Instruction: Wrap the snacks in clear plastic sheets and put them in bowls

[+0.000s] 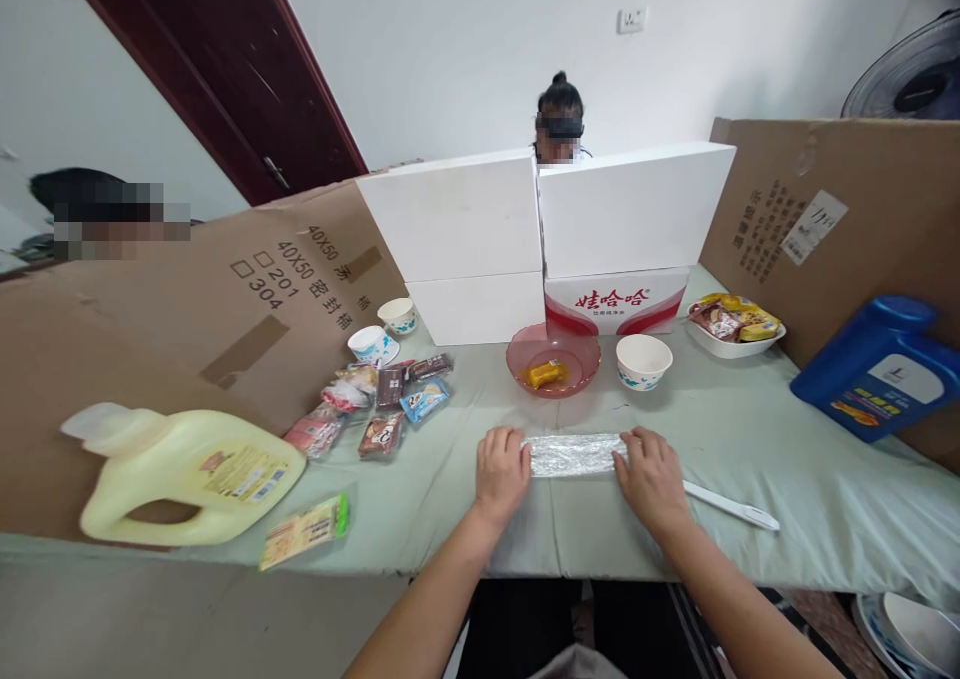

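A crinkled, flattened strip of aluminium foil (571,455) lies across the cloth in front of me. Its left end is under the curled fingers of my left hand (502,471), and my right hand (651,477) grips the other end. From behind my right wrist a long white plastic handle (735,507) sticks out to the right; its far end is hidden, so I cannot tell what tool it is. Just beyond the foil stand a pink clear bowl (517,364) with a yellow-wrapped snack (545,373) in it and a white paper bowl (643,361).
Left are wrapped snacks (381,436), paper cups (373,344), a pale yellow jug (187,474) and a flat packet (304,531). At right are a blue bottle (877,364) and a snack dish (739,344). White boxes (465,229) and cardboard (247,339) wall the table. Two people sit beyond.
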### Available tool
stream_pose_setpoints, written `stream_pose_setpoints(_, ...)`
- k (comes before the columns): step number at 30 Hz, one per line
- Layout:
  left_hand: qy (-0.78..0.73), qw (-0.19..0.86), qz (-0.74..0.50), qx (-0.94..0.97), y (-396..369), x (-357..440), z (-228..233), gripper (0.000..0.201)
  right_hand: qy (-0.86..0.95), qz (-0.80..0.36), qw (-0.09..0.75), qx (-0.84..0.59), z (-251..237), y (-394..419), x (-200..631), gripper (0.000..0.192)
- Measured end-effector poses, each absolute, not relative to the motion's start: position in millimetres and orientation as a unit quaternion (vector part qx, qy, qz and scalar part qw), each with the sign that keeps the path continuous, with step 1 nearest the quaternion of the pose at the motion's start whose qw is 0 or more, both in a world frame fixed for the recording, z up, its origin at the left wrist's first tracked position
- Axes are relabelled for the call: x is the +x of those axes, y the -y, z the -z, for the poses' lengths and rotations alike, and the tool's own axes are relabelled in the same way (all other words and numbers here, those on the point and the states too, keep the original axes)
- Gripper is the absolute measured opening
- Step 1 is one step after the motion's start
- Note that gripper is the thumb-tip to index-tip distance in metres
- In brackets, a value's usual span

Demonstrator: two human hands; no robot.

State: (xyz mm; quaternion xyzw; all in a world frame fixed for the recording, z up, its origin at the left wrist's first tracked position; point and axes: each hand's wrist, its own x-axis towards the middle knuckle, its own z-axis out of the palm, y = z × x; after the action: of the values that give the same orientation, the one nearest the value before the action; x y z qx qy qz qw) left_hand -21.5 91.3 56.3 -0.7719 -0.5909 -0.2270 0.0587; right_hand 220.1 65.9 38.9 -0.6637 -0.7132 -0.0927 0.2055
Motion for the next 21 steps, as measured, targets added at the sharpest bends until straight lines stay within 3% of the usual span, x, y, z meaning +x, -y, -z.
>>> stream_pose_setpoints(5,0.513,-0.025,0.168,-0.842,-83,14,-35,0.046,0.836,0.026,0.159,-0.525,-30,-66,184,0.048)
stream_pose_setpoints(10,0.545,-0.055,0.075,-0.833,-87,2,-17,0.063,0.779,-0.014,0.092,-0.620,-11,-72,207,0.065)
stream_pose_setpoints(16,0.521,-0.061,0.037,-0.851,-92,-25,-29,0.063,0.759,0.005,0.073,-0.647,-5,-50,236,0.075)
stream_pose_setpoints(21,0.547,-0.023,0.064,-0.835,-95,-34,-43,0.049,0.806,0.068,0.127,-0.574,7,16,232,0.074)
